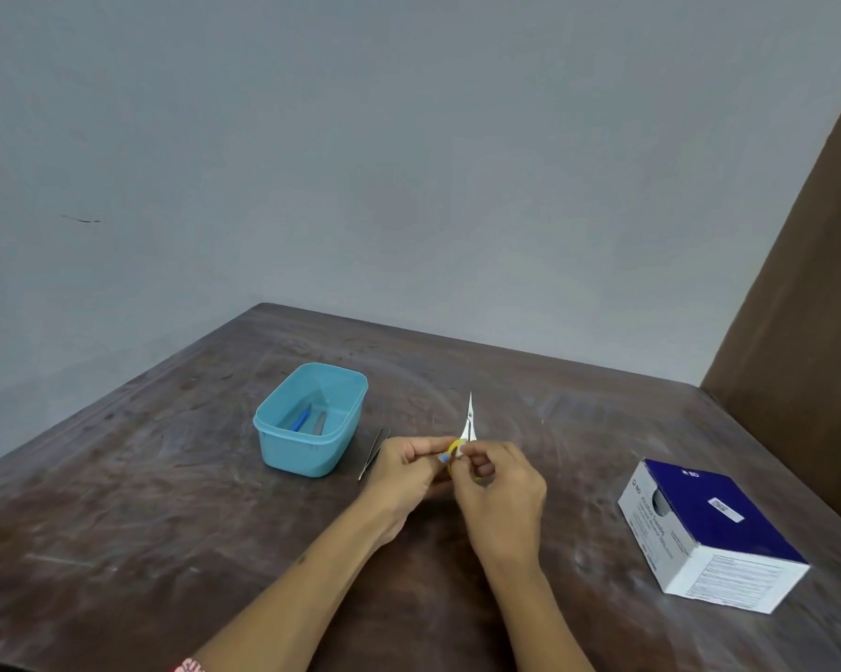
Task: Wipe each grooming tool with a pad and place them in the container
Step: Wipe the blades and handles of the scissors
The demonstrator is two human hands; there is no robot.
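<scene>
Small scissors [468,421] with yellow handles lie between my two hands, blades pointing away from me. My left hand [404,470] pinches a small white and blue pad [445,455] at the handles. My right hand [500,487] has its fingers curled round the yellow handle loops. Metal tweezers [373,453] lie on the table just left of my left hand. The light blue container [282,451] stands further left and holds a blue-handled tool [303,419] and a grey one [319,423].
A white and dark blue box of alcohol swabs [709,531] lies at the right on the dark wooden table [142,477]. A grey wall stands behind the table, and a brown panel [796,293] rises at the far right.
</scene>
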